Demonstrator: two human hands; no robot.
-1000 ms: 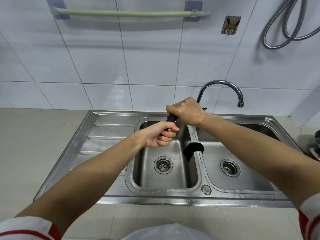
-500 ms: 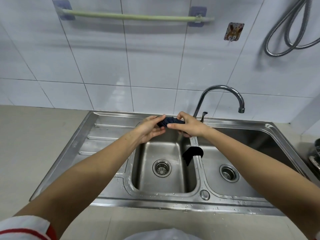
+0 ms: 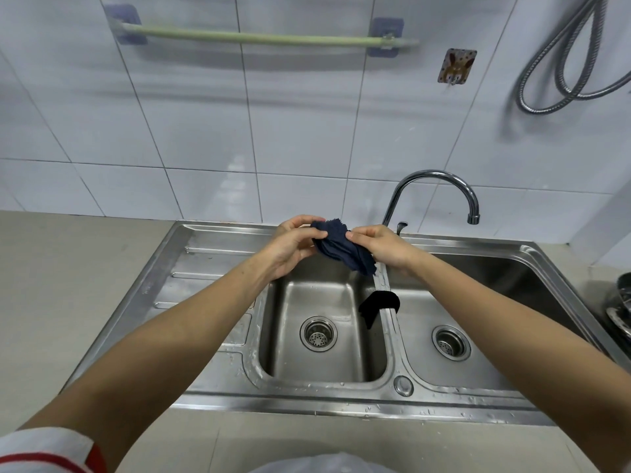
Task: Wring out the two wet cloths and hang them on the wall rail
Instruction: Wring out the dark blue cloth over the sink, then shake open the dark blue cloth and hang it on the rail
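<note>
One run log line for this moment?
both hands: left hand, right hand pinch navy cloth | black cloth on sink divider | rail bare

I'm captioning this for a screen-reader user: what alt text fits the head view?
Two hands, left hand and right hand, hold a crumpled dark blue cloth above a double steel sink. A black cloth drapes over the divider, and the green wall rail hangs bare.
</note>
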